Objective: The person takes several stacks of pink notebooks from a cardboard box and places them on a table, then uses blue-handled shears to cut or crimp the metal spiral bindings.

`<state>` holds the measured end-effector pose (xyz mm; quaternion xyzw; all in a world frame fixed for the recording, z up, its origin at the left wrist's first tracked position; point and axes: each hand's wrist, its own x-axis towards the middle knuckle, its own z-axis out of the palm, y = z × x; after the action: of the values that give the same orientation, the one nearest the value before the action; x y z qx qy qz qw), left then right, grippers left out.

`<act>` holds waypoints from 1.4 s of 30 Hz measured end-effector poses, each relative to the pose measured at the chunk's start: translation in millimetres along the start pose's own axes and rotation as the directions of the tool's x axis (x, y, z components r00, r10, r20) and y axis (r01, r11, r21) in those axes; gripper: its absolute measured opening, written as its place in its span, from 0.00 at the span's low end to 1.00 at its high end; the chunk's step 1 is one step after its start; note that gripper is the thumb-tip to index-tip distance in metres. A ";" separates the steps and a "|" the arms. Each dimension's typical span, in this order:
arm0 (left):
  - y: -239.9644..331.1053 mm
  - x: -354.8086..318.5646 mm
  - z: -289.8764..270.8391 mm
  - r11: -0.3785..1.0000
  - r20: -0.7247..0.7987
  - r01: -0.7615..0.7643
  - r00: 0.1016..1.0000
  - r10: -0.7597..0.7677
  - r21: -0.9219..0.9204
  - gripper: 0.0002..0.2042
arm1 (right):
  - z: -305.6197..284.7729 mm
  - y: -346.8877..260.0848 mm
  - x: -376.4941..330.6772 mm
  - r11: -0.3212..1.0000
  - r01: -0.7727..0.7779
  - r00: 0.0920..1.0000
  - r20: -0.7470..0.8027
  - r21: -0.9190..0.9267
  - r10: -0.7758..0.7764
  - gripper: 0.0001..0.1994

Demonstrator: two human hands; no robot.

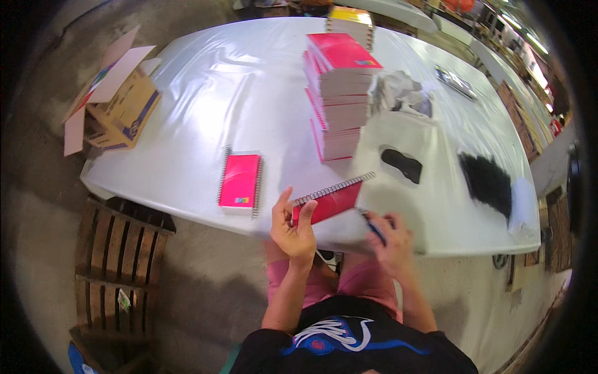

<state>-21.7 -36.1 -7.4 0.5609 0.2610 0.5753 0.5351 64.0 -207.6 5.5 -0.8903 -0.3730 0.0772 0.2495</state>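
Observation:
My left hand (294,232) grips a red spiral notebook (339,202) at its left end, thumb on the cover. The notebook is tilted above the table's near edge, its wire coil along the upper side. Close to its right end, my right hand (395,248) is closed around a small dark-handled hand tool (375,229), plier-like but blurred. To the left lies a small pile of red spiral notebooks (240,179), with coils showing on both sides. Beyond my hands rises a tall stack of red-covered books (342,51).
A white-covered table (187,81) bears a yellow-topped stack (350,17), a crumpled plastic bag (398,93), a flat packet (456,82), a black eye-mask-shaped piece (402,165) and a black bristly heap (487,184). An open cardboard box (124,112) is at left, above a wooden pallet (118,246).

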 end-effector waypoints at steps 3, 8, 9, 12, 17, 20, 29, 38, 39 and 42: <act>3.7 13.1 -15.9 0.960 -0.051 0.220 0.971 -0.232 -0.172 0.16 | 11.3 29.6 3.5 0.949 -0.123 0.988 -0.128 -0.292 0.089 0.24; 5.6 22.1 -40.7 0.776 -0.007 0.245 0.952 -0.306 -0.582 0.15 | 19.7 -11.9 34.1 0.947 0.291 0.917 -0.322 0.133 -0.236 0.25; 4.1 23.1 -48.3 0.781 -0.034 0.229 0.952 -0.304 -0.581 0.15 | 26.3 -34.8 46.0 0.862 0.396 0.891 -0.360 0.316 -0.277 0.26; 5.7 30.0 -60.0 0.824 -0.135 0.167 0.950 -0.281 -0.541 0.14 | 42.1 -94.8 74.9 0.325 0.121 0.978 -0.056 0.938 -0.201 0.31; 9.9 55.3 -103.6 0.995 -0.194 0.065 0.978 -0.079 -0.078 0.12 | 32.9 -149.3 143.3 0.642 0.424 0.902 -0.237 0.638 -0.360 0.42; 26.7 75.2 -127.4 0.980 -0.139 -0.117 0.980 0.139 0.159 0.11 | 14.8 -192.3 144.5 0.551 0.810 0.578 -0.430 0.201 -0.693 0.43; 22.1 134.1 -145.2 0.885 0.111 -0.169 0.985 0.134 0.434 0.20 | 83.8 -186.3 201.4 0.539 0.050 0.945 0.135 0.841 -0.297 0.28; -63.7 105.7 -168.0 0.727 0.332 -0.206 0.943 -0.032 0.655 0.24 | 145.5 -143.1 214.0 0.904 0.223 0.973 -0.023 0.366 -0.230 0.26; -64.9 106.7 -168.1 0.737 0.320 -0.207 0.947 -0.013 0.643 0.24 | 143.0 -146.3 214.7 0.912 0.149 0.981 0.057 0.382 -0.184 0.26; -67.0 106.7 -167.4 0.728 0.307 -0.233 0.951 0.032 0.645 0.24 | 147.2 -145.4 218.6 0.924 0.141 0.982 0.068 0.356 -0.176 0.26</act>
<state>-133.3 130.5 -67.9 0.8077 0.3335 0.3948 0.2837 80.6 89.7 -38.1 -0.7939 -0.4360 0.1654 0.3903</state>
